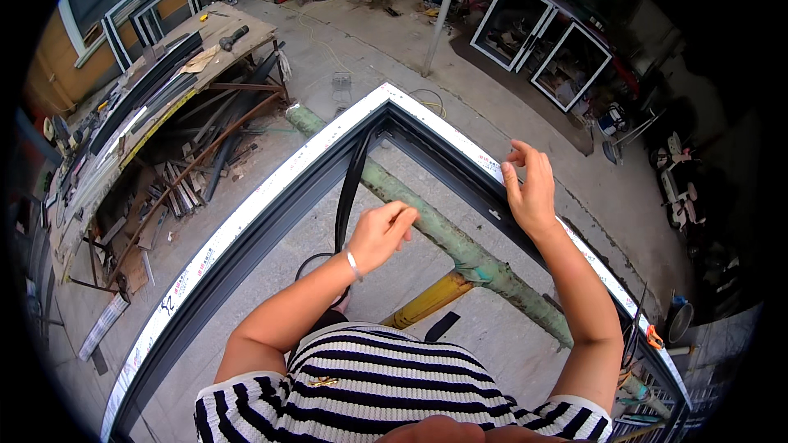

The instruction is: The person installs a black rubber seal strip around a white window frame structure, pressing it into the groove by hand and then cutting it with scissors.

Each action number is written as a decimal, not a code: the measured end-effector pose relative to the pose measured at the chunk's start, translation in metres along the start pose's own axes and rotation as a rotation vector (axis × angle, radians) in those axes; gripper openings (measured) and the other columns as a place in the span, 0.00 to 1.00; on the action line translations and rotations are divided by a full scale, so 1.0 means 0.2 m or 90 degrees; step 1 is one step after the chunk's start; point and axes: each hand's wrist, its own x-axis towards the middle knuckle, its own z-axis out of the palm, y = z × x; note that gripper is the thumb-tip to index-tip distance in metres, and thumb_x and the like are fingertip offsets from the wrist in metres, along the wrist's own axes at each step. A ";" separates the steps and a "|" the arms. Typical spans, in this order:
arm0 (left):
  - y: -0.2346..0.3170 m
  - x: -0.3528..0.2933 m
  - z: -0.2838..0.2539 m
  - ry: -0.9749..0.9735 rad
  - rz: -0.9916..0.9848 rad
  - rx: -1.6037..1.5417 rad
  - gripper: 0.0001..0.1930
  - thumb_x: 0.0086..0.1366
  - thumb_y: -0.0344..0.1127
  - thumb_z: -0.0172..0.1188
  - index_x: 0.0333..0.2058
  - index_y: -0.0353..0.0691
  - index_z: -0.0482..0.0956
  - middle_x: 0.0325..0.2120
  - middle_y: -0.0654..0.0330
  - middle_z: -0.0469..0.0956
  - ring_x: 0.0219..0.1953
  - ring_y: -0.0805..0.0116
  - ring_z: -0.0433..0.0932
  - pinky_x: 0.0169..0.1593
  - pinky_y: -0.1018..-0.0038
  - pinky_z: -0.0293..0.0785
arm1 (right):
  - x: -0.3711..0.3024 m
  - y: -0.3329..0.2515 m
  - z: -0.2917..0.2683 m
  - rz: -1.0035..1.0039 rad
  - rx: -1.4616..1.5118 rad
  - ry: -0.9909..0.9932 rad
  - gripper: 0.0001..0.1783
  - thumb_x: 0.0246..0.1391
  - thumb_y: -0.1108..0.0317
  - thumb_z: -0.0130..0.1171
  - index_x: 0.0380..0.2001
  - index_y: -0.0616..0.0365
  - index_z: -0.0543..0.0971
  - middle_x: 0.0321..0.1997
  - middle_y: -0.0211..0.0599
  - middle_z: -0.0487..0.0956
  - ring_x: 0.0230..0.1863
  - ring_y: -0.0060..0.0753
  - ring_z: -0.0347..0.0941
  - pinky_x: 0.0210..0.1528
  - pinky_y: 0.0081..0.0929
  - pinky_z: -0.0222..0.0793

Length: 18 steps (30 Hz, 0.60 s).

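A dark window frame [271, 205] with white protective film on its top faces lies flat in front of me, its far corner [386, 97] pointing away. My right hand [529, 189] rests on the frame's right rail, fingers pressing at its inner edge. A black rubber sealing strip [353, 180] hangs from near the far corner and loops down toward my body. My left hand [382, 231] hovers inside the frame opening, fingers curled, close to the strip; whether it grips the strip is unclear. A thin bracelet sits on that wrist.
A green-painted bar [460, 250] and a yellow one [427, 302] support the frame from below. A workbench [139, 107] with profiles, tools and offcuts stands at left. Two finished white-edged frames [546, 41] lean at the back right. A metal post [443, 8] rises behind.
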 end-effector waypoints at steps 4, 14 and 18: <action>-0.49 -0.39 -0.33 0.288 -0.143 0.218 0.16 0.67 0.42 0.62 0.44 0.34 0.80 0.34 0.50 0.83 0.37 0.57 0.83 0.41 0.65 0.78 | -0.03 -0.47 0.07 0.108 0.312 -0.022 0.06 0.60 0.75 0.58 0.41 0.63 0.78 0.35 0.41 0.79 0.32 0.32 0.76 0.35 0.27 0.72; -0.76 -0.34 -0.40 0.078 -0.187 0.120 0.12 0.71 0.39 0.60 0.35 0.35 0.76 0.22 0.60 0.80 0.23 0.72 0.78 0.25 0.71 0.72 | -0.19 -0.85 0.91 0.347 0.481 -0.285 0.28 0.66 0.51 0.55 0.48 0.71 0.74 0.36 0.59 0.83 0.40 0.54 0.83 0.43 0.45 0.76; -0.43 -0.58 -0.41 0.174 -0.150 0.334 0.12 0.70 0.38 0.60 0.40 0.34 0.73 0.19 0.46 0.78 0.23 0.45 0.81 0.25 0.60 0.72 | -0.08 -0.92 0.95 0.394 0.633 -0.239 0.25 0.67 0.49 0.55 0.34 0.65 0.74 0.24 0.39 0.79 0.22 0.26 0.78 0.18 0.22 0.70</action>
